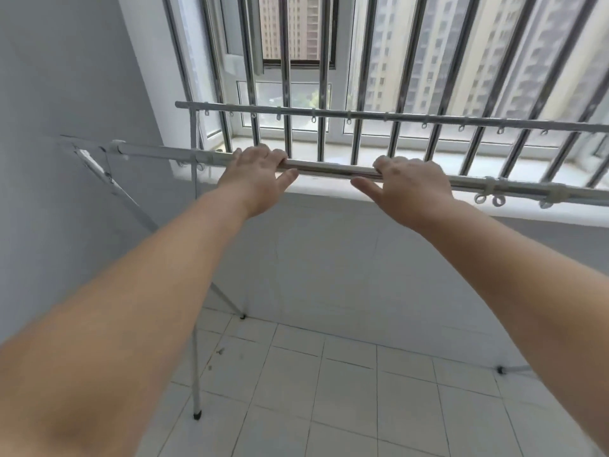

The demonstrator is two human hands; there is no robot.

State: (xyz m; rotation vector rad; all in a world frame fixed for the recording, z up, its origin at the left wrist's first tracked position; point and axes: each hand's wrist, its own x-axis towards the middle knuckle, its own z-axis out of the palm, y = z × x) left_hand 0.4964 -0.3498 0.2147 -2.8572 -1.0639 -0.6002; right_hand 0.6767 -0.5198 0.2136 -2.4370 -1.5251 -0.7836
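A metal clothes drying rack stands in front of a barred window. Its near rail (pixel 329 168) is a shiny steel tube running left to right at mid height. My left hand (pixel 257 178) grips this rail, fingers curled over the top and thumb below it. My right hand (pixel 412 189) holds the same rail further right, fingers hooked over it, thumb stretched out to the left under the tube. A second, far rail (pixel 395 117) with several small hanging rings runs parallel behind it.
The rack's legs (pixel 196 374) end in black feet on the white tiled floor (pixel 346 390). A grey wall (pixel 66 159) is close on the left. Vertical steel window bars (pixel 359 77) and a white sill (pixel 329 189) lie just beyond the rack.
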